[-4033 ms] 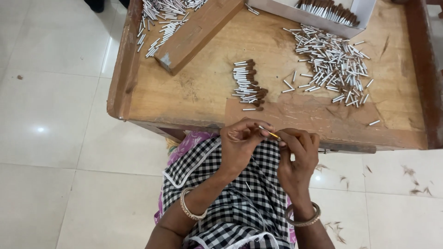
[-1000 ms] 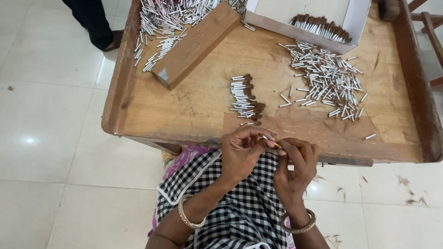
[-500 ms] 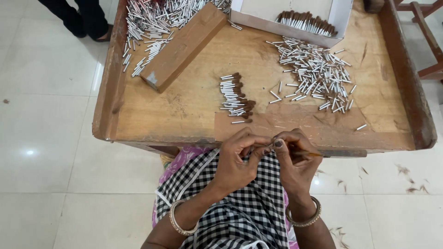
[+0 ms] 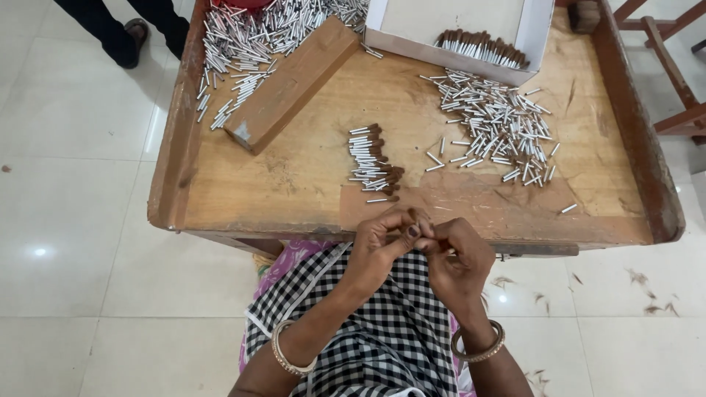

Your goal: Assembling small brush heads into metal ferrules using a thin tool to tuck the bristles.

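Observation:
My left hand (image 4: pixel 382 246) and my right hand (image 4: pixel 460 261) meet fingertip to fingertip just below the near edge of the wooden table (image 4: pixel 294 184), above my checked lap. They pinch a small piece between them; it is mostly hidden by the fingers. A bit of a silver tube shows in the right hand. On the table just beyond my hands lies a neat row of silver tubes with brown tufts (image 4: pixel 373 163). A loose heap of bare silver tubes (image 4: pixel 496 125) lies to the right.
A white cardboard box (image 4: pixel 456 18) at the back holds more tufted tubes (image 4: pixel 478 48). A wooden block (image 4: pixel 292 82) lies aslant at the left, a big pile of silver tubes (image 4: pixel 250 44) behind it. Another person's legs (image 4: pixel 121 26) stand top left; a wooden chair (image 4: pixel 673 66) is at right.
My hands have closed together, hiding the small piece and the orange-tipped bit seen earlier. The view has shifted, so the table sits lower and nearer in the frame.

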